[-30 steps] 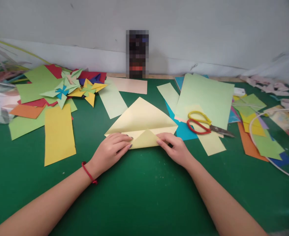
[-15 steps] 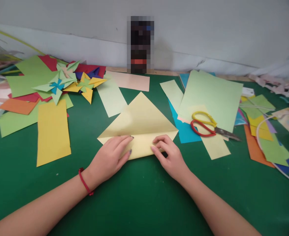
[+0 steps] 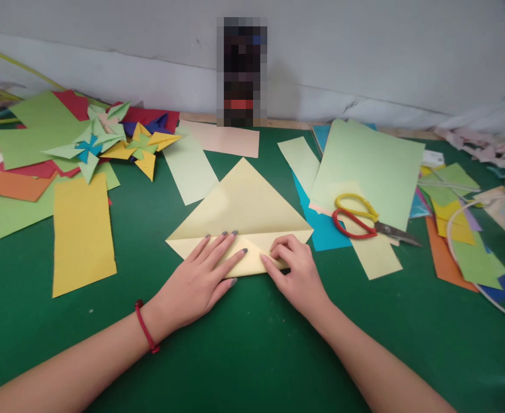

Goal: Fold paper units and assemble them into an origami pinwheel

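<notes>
A pale yellow sheet of paper (image 3: pixel 242 201) lies in front of me, its peak pointing away and its near part folded up over a crease line. My left hand (image 3: pixel 200 278) rests flat with fingers spread on the folded flap at the left. At the right side of the flap, my right hand (image 3: pixel 295 269) is curled, thumb and fingertips closed on the paper's near edge. The fingers of that hand cover part of the fold.
Scissors (image 3: pixel 355 221) with red and yellow handles lie on light green sheets (image 3: pixel 376 160) at the right. Folded paper stars (image 3: pixel 143 146) and a yellow strip (image 3: pixel 84 229) are at the left. A blurred-out dark object (image 3: pixel 241 71) stands against the wall. A white cable (image 3: pixel 449 229) curves at far right.
My left hand's fingers have spread out flatter over the flap. The right hand stays at the paper's near right edge. The view has shifted slightly.
</notes>
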Demonstrator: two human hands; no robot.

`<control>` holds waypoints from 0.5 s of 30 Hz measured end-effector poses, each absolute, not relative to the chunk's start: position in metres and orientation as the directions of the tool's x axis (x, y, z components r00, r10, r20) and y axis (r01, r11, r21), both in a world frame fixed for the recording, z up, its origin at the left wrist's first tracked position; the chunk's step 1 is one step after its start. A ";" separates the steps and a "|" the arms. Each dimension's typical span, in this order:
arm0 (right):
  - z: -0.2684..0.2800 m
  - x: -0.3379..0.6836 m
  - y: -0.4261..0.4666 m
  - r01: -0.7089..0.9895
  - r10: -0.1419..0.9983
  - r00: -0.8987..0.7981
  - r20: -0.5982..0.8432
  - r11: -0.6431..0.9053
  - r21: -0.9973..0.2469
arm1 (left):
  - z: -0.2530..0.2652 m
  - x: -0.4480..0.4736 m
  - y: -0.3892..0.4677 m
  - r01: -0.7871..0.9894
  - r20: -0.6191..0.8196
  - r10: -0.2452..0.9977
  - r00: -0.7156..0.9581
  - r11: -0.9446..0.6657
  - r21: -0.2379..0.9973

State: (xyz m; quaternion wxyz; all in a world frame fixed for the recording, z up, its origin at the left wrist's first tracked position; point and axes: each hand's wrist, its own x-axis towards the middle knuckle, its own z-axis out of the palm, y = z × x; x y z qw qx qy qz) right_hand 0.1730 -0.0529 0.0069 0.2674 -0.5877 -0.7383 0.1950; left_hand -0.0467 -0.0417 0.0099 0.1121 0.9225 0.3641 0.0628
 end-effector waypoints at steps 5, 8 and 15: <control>0.007 0.172 -0.053 0.779 0.974 -0.156 0.165 0.224 -0.586 | 0.009 -0.047 -0.041 0.672 0.027 0.697 0.717 -0.700 0.242; 0.007 0.172 -0.053 0.778 0.972 -0.160 0.174 0.233 -0.583 | 0.008 -0.047 -0.041 0.676 0.024 0.698 0.716 -0.702 0.225; 0.008 0.172 -0.052 0.777 0.971 -0.164 0.173 0.235 -0.584 | 0.006 -0.046 -0.042 0.651 0.050 0.672 0.739 -0.731 0.204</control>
